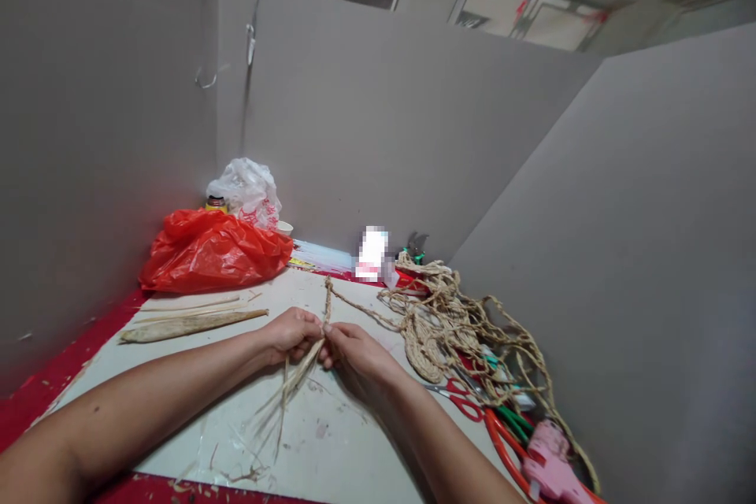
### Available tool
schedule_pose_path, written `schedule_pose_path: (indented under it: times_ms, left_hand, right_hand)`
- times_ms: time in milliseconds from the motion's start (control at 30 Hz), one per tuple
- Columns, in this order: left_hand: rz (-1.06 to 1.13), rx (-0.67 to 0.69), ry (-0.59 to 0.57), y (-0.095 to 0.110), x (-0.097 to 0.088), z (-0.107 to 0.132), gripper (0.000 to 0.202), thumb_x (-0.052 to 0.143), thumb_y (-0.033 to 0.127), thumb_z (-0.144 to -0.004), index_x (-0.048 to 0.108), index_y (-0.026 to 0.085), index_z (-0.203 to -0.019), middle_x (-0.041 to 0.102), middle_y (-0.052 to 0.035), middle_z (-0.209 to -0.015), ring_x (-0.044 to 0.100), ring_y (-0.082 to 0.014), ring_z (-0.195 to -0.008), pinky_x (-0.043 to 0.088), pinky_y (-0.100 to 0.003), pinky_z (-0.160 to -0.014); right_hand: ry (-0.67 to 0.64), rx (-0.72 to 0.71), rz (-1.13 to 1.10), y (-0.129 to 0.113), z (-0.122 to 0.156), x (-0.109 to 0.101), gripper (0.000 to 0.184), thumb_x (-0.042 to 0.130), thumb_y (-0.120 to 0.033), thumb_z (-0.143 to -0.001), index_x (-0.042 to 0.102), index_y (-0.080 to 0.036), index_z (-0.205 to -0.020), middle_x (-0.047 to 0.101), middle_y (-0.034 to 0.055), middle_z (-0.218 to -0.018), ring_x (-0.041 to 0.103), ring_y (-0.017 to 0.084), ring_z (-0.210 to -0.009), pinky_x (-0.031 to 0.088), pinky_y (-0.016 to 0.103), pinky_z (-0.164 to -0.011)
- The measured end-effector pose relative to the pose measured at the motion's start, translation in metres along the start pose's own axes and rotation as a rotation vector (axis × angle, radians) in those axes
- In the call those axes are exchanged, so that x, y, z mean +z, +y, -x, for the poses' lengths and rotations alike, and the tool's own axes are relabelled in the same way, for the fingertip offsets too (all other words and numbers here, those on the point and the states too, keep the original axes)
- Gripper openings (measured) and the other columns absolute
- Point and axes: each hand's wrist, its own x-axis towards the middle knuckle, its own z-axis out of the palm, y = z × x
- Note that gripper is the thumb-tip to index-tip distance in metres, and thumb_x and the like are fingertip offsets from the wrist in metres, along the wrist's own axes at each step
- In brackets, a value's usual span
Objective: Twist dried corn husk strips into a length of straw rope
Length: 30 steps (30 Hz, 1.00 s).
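Note:
Over the middle of a white board (354, 441), both my hands pinch one strand of plaited straw-coloured fibre rope (328, 301). My left hand (294, 333) is closed on the rope from the left. Fingertips touching it, my right hand (353, 346) grips the same spot from the right. Loose fibre ends (289, 394) fan out below the fingers toward me. Above the hands the plait runs up to a bend, then trails right to a tangled pile of finished rope (425, 339). Dried flat leaf strips (194, 324) lie left of my left hand.
A red plastic bag (218, 252) and a white plastic bag (248, 189) sit at the back left. Red-handled scissors (464, 398), orange-handled cutters (502, 441) and a pink glue gun (552, 461) lie on the right. Grey partitions (366, 110) enclose the table.

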Motion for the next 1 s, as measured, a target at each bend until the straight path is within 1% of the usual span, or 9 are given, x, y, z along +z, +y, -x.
schedule_pose_path:
  times_ms: [100,200,267,367,500,633,800,933,1000]
  left_hand:
    - [-0.040,0.013,0.000,-0.001,-0.001,0.001,0.017,0.061,0.029,-0.061,0.050,0.017,-0.062,0.041,0.0074,-0.040,0.018,-0.0031,-0.033,0.008,-0.022,-0.037]
    - [-0.115,0.044,0.016,-0.002,-0.001,0.001,0.016,0.060,0.030,-0.062,0.053,0.015,-0.066,0.041,0.0078,-0.041,0.022,-0.0040,-0.033,0.010,-0.022,-0.038]
    - [-0.181,0.077,0.069,-0.002,0.001,0.001,0.015,0.060,0.027,-0.062,0.053,0.015,-0.067,0.038,0.0091,-0.041,0.024,-0.0041,-0.035,0.013,-0.021,-0.039]
    - [-0.259,0.128,0.111,0.000,0.003,0.001,0.014,0.058,0.025,-0.061,0.054,0.014,-0.068,0.043,0.0077,-0.046,0.028,-0.0041,-0.040,0.017,-0.020,-0.042]
    - [-0.312,0.117,0.116,0.007,0.003,0.005,0.014,0.050,0.025,-0.065,0.057,0.013,-0.070,0.044,0.0068,-0.047,0.026,-0.0040,-0.040,0.017,-0.020,-0.042]
    - [-0.366,0.038,0.080,0.010,0.004,0.013,0.017,0.044,0.024,-0.069,0.057,0.013,-0.071,0.044,0.0061,-0.044,0.029,-0.0049,-0.034,0.022,-0.019,-0.040]
    - [-0.459,0.006,0.094,0.000,0.012,0.019,0.022,0.041,0.032,-0.077,0.054,0.015,-0.082,0.055,0.0012,-0.053,0.043,-0.0097,-0.034,0.028,-0.020,-0.036]
    - [-0.592,0.108,0.197,-0.009,0.024,0.024,0.018,0.041,0.024,-0.077,0.055,0.015,-0.085,0.058,-0.0007,-0.060,0.047,-0.0097,-0.043,0.030,-0.020,-0.042]
    - [-0.628,0.158,0.184,-0.008,0.027,0.027,0.018,0.046,0.019,-0.073,0.056,0.014,-0.087,0.058,-0.0006,-0.062,0.049,-0.0101,-0.049,0.031,-0.020,-0.046]
  right_hand:
    - [-0.118,0.130,-0.129,0.004,-0.001,-0.003,0.042,0.052,-0.056,-0.078,0.050,-0.016,-0.065,0.036,-0.0080,-0.045,0.028,0.005,-0.037,0.022,0.019,-0.038]
    - [-0.188,0.230,-0.241,0.008,0.002,-0.009,0.039,0.055,-0.053,-0.078,0.048,-0.017,-0.065,0.030,-0.0100,-0.043,0.017,0.004,-0.036,0.009,0.019,-0.035]
    - [-0.230,0.276,-0.345,0.011,0.002,-0.012,0.037,0.057,-0.050,-0.078,0.044,-0.018,-0.063,0.028,-0.0107,-0.042,0.013,0.003,-0.036,0.005,0.019,-0.035]
    - [-0.261,0.308,-0.488,0.014,0.001,-0.011,0.036,0.060,-0.045,-0.076,0.041,-0.019,-0.061,0.023,-0.0122,-0.040,0.008,0.003,-0.036,0.002,0.018,-0.037]
    - [-0.111,0.300,-0.556,0.009,0.002,-0.001,0.030,0.064,-0.039,-0.070,0.047,-0.017,-0.060,0.025,-0.0120,-0.038,0.010,0.002,-0.035,0.003,0.018,-0.037]
    - [0.050,0.293,-0.556,0.002,0.005,0.013,0.026,0.064,-0.038,-0.066,0.056,-0.013,-0.063,0.030,-0.0108,-0.036,0.014,0.002,-0.033,0.004,0.019,-0.036]
    - [0.070,0.280,-0.671,0.004,0.007,0.024,0.021,0.063,-0.032,-0.063,0.052,-0.014,-0.060,0.036,-0.0090,-0.037,0.016,0.001,-0.033,0.005,0.018,-0.036]
    - [0.098,0.258,-0.715,0.006,0.008,0.028,0.026,0.065,-0.035,-0.063,0.049,-0.015,-0.059,0.037,-0.0088,-0.038,0.022,0.001,-0.032,0.006,0.018,-0.036]
    - [0.105,0.251,-0.706,0.006,0.009,0.027,0.026,0.066,-0.034,-0.061,0.048,-0.015,-0.058,0.035,-0.0096,-0.038,0.021,0.001,-0.033,0.006,0.018,-0.036]
